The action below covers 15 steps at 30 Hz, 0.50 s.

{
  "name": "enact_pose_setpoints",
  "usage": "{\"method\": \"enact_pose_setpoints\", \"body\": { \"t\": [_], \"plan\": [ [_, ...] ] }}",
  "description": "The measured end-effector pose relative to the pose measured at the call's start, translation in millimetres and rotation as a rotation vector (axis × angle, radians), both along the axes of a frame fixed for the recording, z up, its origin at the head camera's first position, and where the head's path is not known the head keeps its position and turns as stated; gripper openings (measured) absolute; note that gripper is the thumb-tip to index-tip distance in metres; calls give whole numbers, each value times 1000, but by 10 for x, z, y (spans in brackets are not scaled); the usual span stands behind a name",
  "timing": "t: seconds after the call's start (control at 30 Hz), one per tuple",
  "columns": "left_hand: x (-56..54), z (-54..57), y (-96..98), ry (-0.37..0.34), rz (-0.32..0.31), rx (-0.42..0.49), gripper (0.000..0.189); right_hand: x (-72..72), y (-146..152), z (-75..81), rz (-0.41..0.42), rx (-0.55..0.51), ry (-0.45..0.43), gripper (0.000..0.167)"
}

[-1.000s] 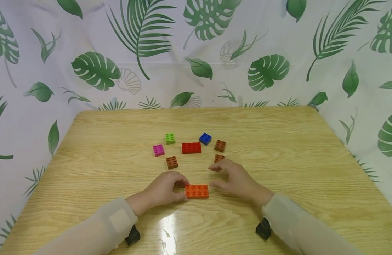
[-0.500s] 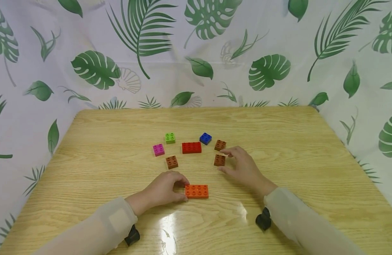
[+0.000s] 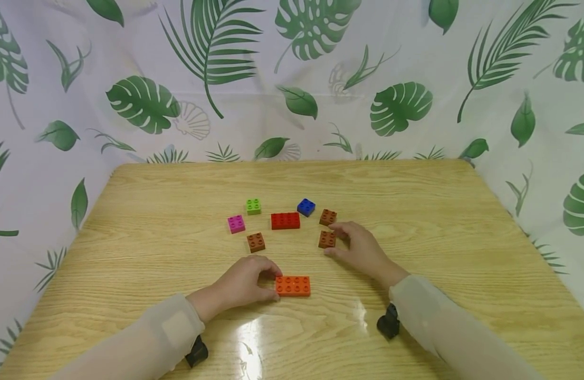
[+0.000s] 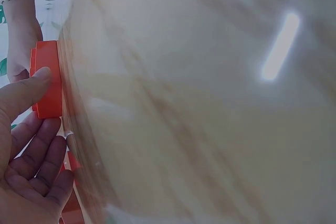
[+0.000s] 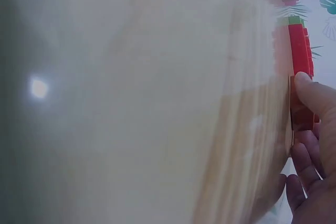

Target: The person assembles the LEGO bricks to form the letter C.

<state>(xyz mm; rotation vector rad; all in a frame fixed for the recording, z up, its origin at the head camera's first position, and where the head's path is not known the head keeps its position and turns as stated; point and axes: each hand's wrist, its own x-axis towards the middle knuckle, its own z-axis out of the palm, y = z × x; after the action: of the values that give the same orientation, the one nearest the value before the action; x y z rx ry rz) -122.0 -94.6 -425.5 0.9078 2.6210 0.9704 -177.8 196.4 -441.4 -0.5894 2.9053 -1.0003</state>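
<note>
An orange eight-stud toy brick (image 3: pixel 298 286) lies flat in the middle of the table in the head view. My left hand (image 3: pixel 241 281) pinches its left end, thumb on the near side and fingers at the far side. The left wrist view shows that thumb pressed on the side of the brick. Farther back, my right hand (image 3: pixel 363 249) has thumb and fingers around the right part of a small brown four-stud brick (image 3: pixel 326 239). In the right wrist view, the thumb lies against this brick's side, with other fingers loosely bent below it.
A second brown brick (image 3: pixel 327 216) stands just behind the right hand's fingertips. Around it are a blue brick (image 3: pixel 306 206), a red eight-stud brick (image 3: pixel 285 221), a lime green brick (image 3: pixel 253 206), a pink brick (image 3: pixel 236 224) and a third brown brick (image 3: pixel 256 242).
My right hand has moved away from beside the orange brick, back and to the right, and its thumb and fingers now grip the nearer right brown brick. The left hand stays put.
</note>
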Motion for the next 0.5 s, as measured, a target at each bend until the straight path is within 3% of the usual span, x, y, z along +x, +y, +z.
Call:
{"method": "enact_pose_setpoints", "body": {
  "t": [0.3,0.5],
  "plan": [
    [-2,-10,-6,16,-8,-4,35,-13,-28,-11,6,32,34,48],
    [-5,0,-7,17,-12,-3,35,28,-35,8,7,-12,51,48]
  ]
}}
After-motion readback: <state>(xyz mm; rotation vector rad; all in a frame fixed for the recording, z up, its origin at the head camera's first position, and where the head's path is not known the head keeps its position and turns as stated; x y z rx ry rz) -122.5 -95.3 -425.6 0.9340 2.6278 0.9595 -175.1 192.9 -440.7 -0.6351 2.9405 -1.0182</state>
